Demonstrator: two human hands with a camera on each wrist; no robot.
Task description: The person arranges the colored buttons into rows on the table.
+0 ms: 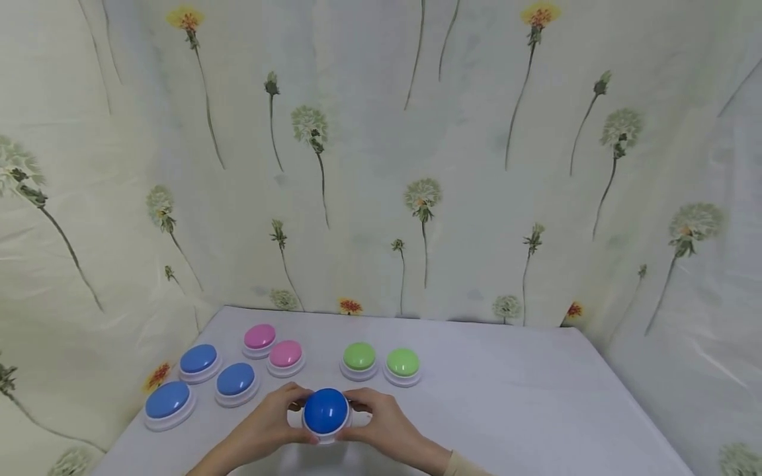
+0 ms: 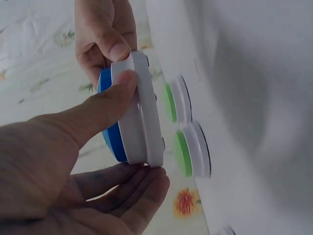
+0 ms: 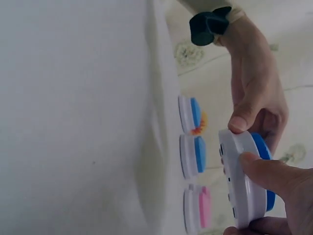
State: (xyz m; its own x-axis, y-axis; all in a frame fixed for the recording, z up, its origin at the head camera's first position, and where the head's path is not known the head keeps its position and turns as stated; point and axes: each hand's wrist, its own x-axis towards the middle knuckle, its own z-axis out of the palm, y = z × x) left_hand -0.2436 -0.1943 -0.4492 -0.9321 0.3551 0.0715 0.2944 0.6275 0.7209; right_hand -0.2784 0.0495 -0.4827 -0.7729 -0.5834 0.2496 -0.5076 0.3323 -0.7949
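Between both hands, a blue push button (image 1: 325, 411) with a white round base is held up above the front of the table. My left hand (image 1: 269, 420) grips its left side, thumb on the base and fingers bent behind. From the other side my right hand (image 1: 388, 422) grips it the same way. In the left wrist view the base (image 2: 139, 112) is seen edge-on, tilted off the table, with both thumbs on it. Small dark feet show under the button's base (image 3: 237, 186) in the right wrist view.
Three more blue buttons (image 1: 168, 400) stand at the left of the white table (image 1: 512, 396). Two pink buttons (image 1: 260, 336) are behind them, and two green buttons (image 1: 360, 356) stand near the middle. A flower-patterned curtain (image 1: 369, 165) hangs around the table's back and sides.
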